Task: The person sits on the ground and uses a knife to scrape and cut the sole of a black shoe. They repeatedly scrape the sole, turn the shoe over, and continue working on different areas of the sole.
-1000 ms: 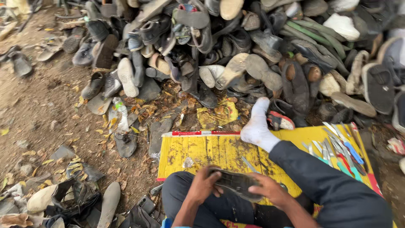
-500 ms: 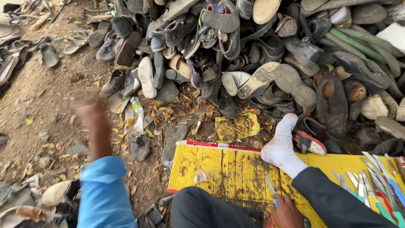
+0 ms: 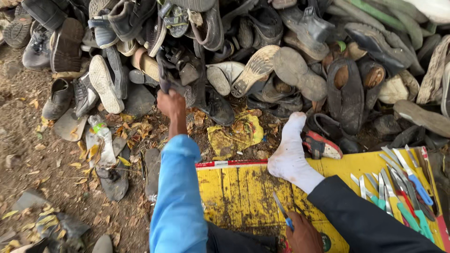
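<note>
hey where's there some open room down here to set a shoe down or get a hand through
The yellow board is bare between the blue-sleeved left hand and the socked foot. Bare dirt lies far left, beyond the plastic bottle. Crowded: the shoe pile across the top, and the row of knives on the board's right side.

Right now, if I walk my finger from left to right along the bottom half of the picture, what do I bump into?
Crushed plastic bottle → blue-sleeved arm reaching to the shoe pile → yellow wrapper → white-socked foot → red-and-white shoe → row of blades and scissors on the yellow board.
</note>
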